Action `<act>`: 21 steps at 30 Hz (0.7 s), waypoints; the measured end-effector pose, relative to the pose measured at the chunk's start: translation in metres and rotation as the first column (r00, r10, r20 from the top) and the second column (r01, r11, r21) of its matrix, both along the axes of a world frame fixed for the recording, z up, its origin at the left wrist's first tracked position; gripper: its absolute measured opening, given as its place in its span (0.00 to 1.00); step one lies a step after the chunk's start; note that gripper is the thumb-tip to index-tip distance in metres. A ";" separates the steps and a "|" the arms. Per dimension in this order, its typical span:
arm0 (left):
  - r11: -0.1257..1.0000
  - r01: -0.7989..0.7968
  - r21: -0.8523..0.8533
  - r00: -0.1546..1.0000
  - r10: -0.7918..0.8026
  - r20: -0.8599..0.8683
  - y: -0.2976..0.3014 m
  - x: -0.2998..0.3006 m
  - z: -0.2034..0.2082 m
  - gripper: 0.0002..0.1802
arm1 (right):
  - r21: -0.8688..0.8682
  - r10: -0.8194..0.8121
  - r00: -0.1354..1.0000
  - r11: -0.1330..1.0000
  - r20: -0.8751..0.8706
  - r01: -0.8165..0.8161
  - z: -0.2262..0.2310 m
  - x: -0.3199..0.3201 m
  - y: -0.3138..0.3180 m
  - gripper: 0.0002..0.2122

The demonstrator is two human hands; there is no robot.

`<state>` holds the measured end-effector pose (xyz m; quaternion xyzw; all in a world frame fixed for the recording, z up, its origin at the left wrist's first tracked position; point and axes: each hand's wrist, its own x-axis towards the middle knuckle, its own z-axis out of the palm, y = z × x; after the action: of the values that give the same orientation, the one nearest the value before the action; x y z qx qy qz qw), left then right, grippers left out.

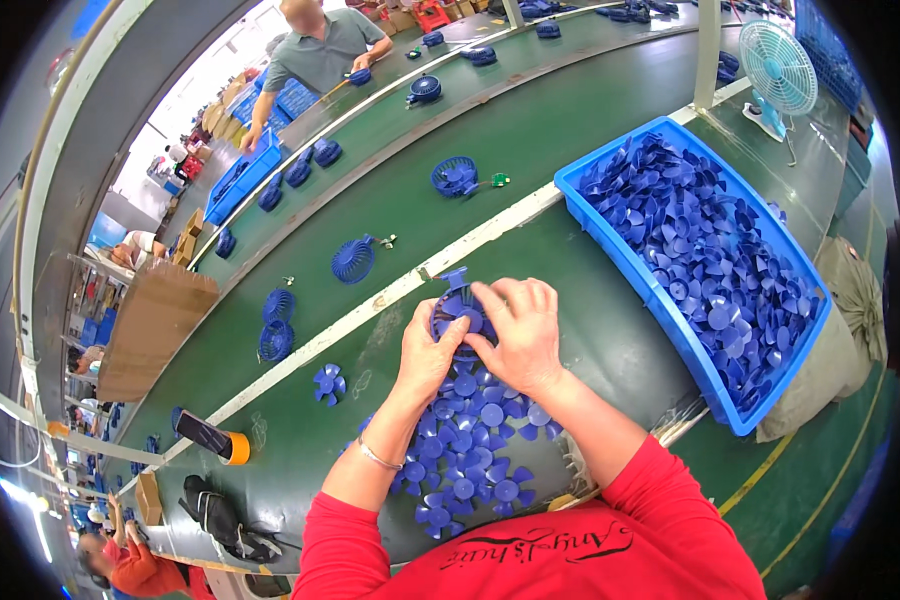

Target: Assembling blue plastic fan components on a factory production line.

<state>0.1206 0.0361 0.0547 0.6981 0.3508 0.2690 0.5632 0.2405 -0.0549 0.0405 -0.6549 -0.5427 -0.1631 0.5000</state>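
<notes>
Between my two hands is a small blue fan housing (453,291) with a round cage and a blue blade wheel inside it. My left hand (429,345) is closed round its left side, the thumb on the blades. My right hand (519,330) grips the right side, with thumb and fingers at the rim. A short stem with a bit of green circuit board points away from me. Under my wrists lies a heap of loose blue fan blades (470,430). One single fan blade (329,384) rests apart on the left.
A blue crate (620,265) full of fan blades stands at right, before a standing fan (777,68). Beyond a white rail, a green conveyor (400,215) carries several fan housings. A phone (203,432), tape roll (236,448) and black bag (215,515) lie left. A co-worker (315,55) works across.
</notes>
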 end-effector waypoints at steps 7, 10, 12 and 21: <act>0.990 0.048 0.132 0.999 -0.048 -0.001 -0.002 -0.001 -0.013 0.15 | -0.160 0.169 0.693 0.910 -0.700 -0.383 -0.012 0.013 0.003 0.23; 0.969 -0.012 0.247 0.998 0.026 -0.052 -0.003 0.002 -0.017 0.15 | -0.267 0.107 0.745 0.892 -0.658 -0.364 -0.012 0.007 0.004 0.21; 0.978 -0.064 0.199 0.998 0.066 -0.002 -0.002 0.009 -0.023 0.15 | -0.286 0.016 0.847 0.938 -0.531 -0.197 -0.016 0.005 0.006 0.20; 0.992 -0.105 0.075 0.976 0.089 0.196 0.107 0.086 -0.009 0.30 | -0.326 -0.144 0.903 0.945 -0.406 0.004 -0.014 0.038 0.001 0.27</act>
<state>0.2068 0.1435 0.0462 0.6741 0.3166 0.3772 0.5505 0.2781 -0.0544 0.0267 -0.7667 -0.4144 0.0535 0.4875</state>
